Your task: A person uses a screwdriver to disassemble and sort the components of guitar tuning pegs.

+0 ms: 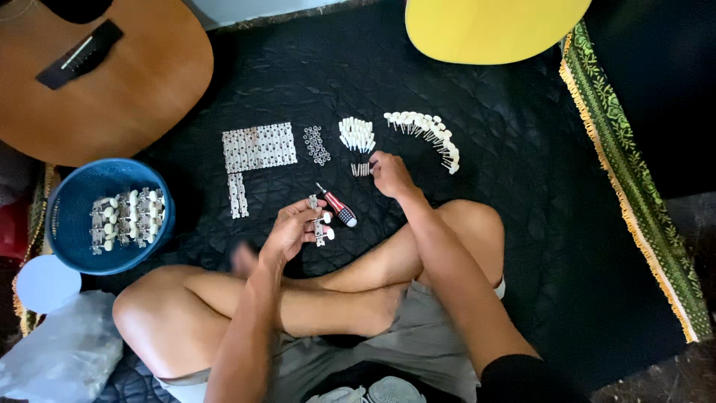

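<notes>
Left hand (287, 231): closed on a guitar tuner strip (319, 224), metal plate w/ white knobs, held just above the mat in front of crossed legs.
Right hand (389, 175): reaches fwd, fingertips pinched at a small row of metal screws (361, 169) on the mat; touching them, can't tell if one is actually gripped.
Screwdriver (338, 207): short, red/white/dark striped handle, lies on mat between the two hands, tip pointing up-left, just beside the held tuner strip.
Mat (485, 149): black quilted, covers floor; green/yellow fringed rug edge (634, 172) on right side.
Metal plates (259, 147): silver tuner plates laid in a neat block, w/ a short column (238, 195) below its left end.
Washers/bushings (316, 145): small cluster of rings, just right of the plates.
White pegs, bunch (357, 134): tight group, directly above the screws.
White pegs, arc (426, 136): knobs w/ metal shafts, curved row, right of the bunch.
Blue basket (74, 224): round, left of left knee, holds assembled tuner strips (125, 218) w/ cream knobs.
Acoustic guitar body (112, 82): brown, top left, dark bridge visible.
Yellow guitar body (492, 30): top centre-right, partly out of view.
Plastic bag (60, 358): clear, crumpled, bottom left.
</notes>
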